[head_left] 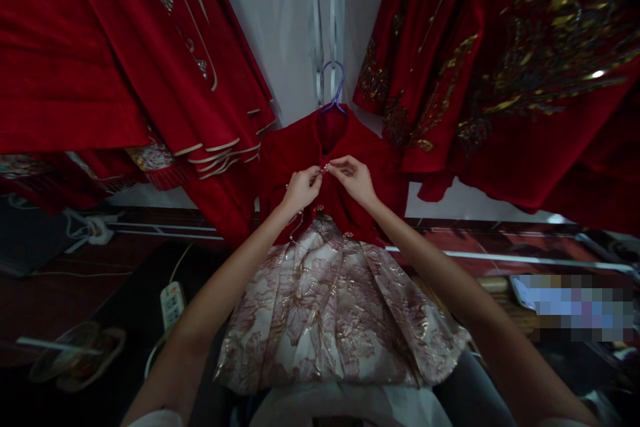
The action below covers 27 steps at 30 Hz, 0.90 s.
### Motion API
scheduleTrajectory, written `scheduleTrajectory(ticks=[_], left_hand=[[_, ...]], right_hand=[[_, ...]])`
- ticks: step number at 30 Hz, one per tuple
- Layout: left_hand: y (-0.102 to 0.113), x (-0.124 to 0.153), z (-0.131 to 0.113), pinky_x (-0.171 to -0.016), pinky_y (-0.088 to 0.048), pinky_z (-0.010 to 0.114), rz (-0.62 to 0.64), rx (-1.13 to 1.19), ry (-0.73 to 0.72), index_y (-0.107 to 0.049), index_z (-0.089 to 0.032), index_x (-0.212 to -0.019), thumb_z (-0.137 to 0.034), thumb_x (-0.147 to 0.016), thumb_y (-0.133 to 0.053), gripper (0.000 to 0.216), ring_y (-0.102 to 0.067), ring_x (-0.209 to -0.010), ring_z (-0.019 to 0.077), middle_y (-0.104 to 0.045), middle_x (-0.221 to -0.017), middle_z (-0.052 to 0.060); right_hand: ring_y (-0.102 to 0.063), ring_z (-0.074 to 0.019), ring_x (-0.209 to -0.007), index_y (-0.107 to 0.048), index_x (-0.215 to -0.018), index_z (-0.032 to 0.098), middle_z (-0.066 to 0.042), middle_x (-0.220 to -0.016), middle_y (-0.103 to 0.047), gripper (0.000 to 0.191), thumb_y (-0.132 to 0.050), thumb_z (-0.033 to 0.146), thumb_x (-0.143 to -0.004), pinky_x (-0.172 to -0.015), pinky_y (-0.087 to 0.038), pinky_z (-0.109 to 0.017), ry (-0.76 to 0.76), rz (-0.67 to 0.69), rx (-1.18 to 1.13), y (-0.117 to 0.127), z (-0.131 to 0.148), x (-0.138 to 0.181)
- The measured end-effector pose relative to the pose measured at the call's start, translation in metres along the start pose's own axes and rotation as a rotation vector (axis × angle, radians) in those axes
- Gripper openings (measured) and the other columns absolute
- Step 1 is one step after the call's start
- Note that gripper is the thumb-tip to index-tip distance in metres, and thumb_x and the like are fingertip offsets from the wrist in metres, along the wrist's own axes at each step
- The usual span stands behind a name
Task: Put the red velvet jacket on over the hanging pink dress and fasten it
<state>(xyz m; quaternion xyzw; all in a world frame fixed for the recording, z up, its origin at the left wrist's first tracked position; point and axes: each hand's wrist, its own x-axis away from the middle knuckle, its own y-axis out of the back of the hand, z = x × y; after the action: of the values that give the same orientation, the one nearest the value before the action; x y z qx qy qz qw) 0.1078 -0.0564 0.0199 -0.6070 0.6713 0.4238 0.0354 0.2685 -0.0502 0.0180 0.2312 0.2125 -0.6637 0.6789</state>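
Note:
A red jacket (pixel 283 147) with a stand-up collar hangs by a purple hanger (pixel 341 88). At its front opening, just below the collar, is a small beaded fastening (pixel 326 167). My left hand (pixel 303 188) is closed in a pinch at the left side of this fastening; its fingertips partly hide what they hold. From the other side, my right hand (pixel 355 179) pinches the fastening between thumb and forefinger. More bead clusters dot the jacket's front, and a beaded string (pixel 297 223) dangles below my left hand. Beneath the jacket spreads a pink and gold brocade skirt (pixel 330 307).
Red garments (pixel 165 67) with pale piping hang at left, and sequinned red garments (pixel 500 80) at right. A white power strip (pixel 173 305) and food containers (pixel 80 353) lie low at left. A phone (pixel 524 291) rests at right. White straps (pixel 320 13) hang above the hanger.

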Motion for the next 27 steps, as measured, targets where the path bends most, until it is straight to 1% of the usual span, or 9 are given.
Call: scheduleTrajectory(ticks=[2,4,8,11,15,18,23,27], left_hand=[[0.000,0.002,-0.002,-0.084,-0.055,0.031,0.033,0.037,-0.009,-0.064,-0.016,-0.096,-0.016,-0.083,-0.049,0.020,-0.069,-0.086,0.0180,-0.071,-0.097,0.007],[0.000,0.003,-0.006,-0.085,-0.054,0.031,0.039,0.084,0.006,-0.064,-0.015,-0.099,-0.017,-0.082,-0.051,0.022,-0.069,-0.087,0.0172,-0.071,-0.100,0.008],[-0.001,0.002,-0.013,-0.084,-0.055,0.031,-0.002,0.168,0.058,-0.065,-0.014,-0.096,-0.028,-0.081,-0.058,0.022,-0.069,-0.086,0.0176,-0.072,-0.097,0.009],[-0.002,-0.002,-0.014,-0.083,-0.055,0.032,-0.003,0.150,0.047,-0.066,-0.016,-0.092,-0.033,-0.083,-0.057,0.022,-0.069,-0.086,0.0188,-0.072,-0.096,0.008],[-0.002,-0.007,-0.011,-0.082,-0.055,0.031,-0.004,0.064,0.025,-0.067,-0.017,-0.089,-0.027,-0.085,-0.052,0.018,-0.069,-0.087,0.0196,-0.072,-0.093,0.007],[-0.001,-0.009,-0.012,-0.079,-0.054,0.030,0.015,-0.068,0.002,-0.067,-0.019,-0.089,-0.023,-0.084,-0.051,0.017,-0.069,-0.085,0.0204,-0.073,-0.089,0.006],[0.006,-0.010,-0.022,-0.069,-0.049,0.027,0.102,-0.292,-0.070,-0.068,-0.019,-0.083,-0.024,-0.085,-0.048,0.021,-0.066,-0.069,0.0187,-0.071,-0.076,0.006],[0.010,-0.014,-0.027,-0.061,-0.042,0.025,0.134,-0.407,-0.131,-0.066,-0.018,-0.075,-0.027,-0.086,-0.045,0.025,-0.060,-0.056,0.0153,-0.066,-0.064,0.005]], right_hand=[[-0.067,-0.0147,-0.081,-0.063,-0.088,0.019,-0.004,-0.090,-0.070,0.025,-0.067,0.040,-0.076,-0.080,-0.055,-0.030,0.004,-0.030,0.016,-0.001,0.002,0.002],[-0.067,-0.0148,-0.082,-0.063,-0.090,0.019,-0.004,-0.091,-0.070,0.025,-0.064,0.041,-0.078,-0.080,-0.055,-0.031,0.021,-0.059,0.050,-0.003,0.004,0.004],[-0.066,-0.0148,-0.084,-0.063,-0.091,0.019,-0.004,-0.092,-0.070,0.023,-0.062,0.040,-0.081,-0.082,-0.054,-0.031,0.078,-0.114,0.112,-0.006,0.008,0.010],[-0.067,-0.0156,-0.087,-0.064,-0.091,0.019,-0.004,-0.095,-0.070,0.024,-0.062,0.040,-0.080,-0.084,-0.054,-0.031,0.059,-0.107,0.103,-0.005,0.011,0.011],[-0.067,-0.0172,-0.089,-0.066,-0.091,0.018,-0.005,-0.098,-0.071,0.029,-0.066,0.043,-0.076,-0.088,-0.053,-0.033,0.001,-0.045,0.044,0.001,0.009,0.008],[-0.068,-0.0174,-0.086,-0.067,-0.089,0.017,-0.006,-0.095,-0.071,0.032,-0.071,0.043,-0.070,-0.086,-0.054,-0.033,-0.030,-0.024,0.013,0.005,0.005,0.003],[-0.068,-0.0169,-0.080,-0.066,-0.086,0.016,-0.006,-0.089,-0.071,0.033,-0.076,0.039,-0.064,-0.081,-0.055,-0.033,-0.057,-0.009,-0.016,0.011,0.000,-0.004],[-0.067,-0.0167,-0.080,-0.067,-0.088,0.016,-0.006,-0.090,-0.071,0.033,-0.076,0.036,-0.063,-0.082,-0.054,-0.034,-0.087,0.024,-0.022,0.014,0.002,-0.007]])
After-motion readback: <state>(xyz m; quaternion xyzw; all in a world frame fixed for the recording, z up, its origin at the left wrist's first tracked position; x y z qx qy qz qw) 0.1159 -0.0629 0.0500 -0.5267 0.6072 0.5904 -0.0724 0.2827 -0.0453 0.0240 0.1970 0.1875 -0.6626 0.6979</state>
